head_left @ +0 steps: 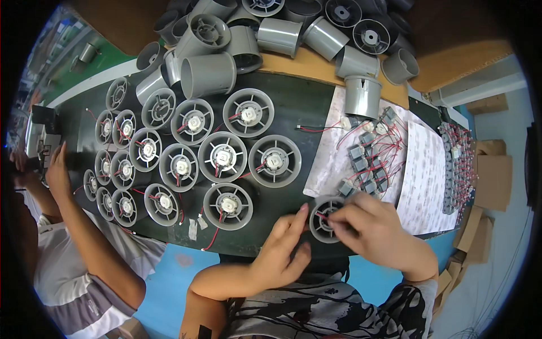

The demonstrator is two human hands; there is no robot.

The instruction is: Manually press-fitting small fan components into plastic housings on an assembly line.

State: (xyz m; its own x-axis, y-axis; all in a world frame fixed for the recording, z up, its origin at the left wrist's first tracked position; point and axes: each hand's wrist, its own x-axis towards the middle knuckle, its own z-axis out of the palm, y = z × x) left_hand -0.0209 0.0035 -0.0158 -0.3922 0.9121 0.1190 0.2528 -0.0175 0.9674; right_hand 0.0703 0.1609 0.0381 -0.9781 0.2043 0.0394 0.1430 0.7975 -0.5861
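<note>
At the table's near edge a grey round plastic housing [314, 233] with a spoked inner ring faces up in front of me. My left hand [282, 251] is by its left rim, thumb and fingers stretched apart; whether the fingertips touch the rim I cannot tell. Over the housing's opening is my right hand [370, 226], its fingers pinched together near the hub. What they hold is hidden, though a bit of red shows beside the fingertips. Left of my hands stand several like housings [228, 206] with white motor units and red wires in their hubs.
Bare grey housings [209, 76] are piled at the back, partly on cardboard. Small dark motors with red wires [367, 164] lie on printed paper to the right, beside a dense row of more motors [450, 169]. At far left a co-worker's hand [58, 169] reaches over the table.
</note>
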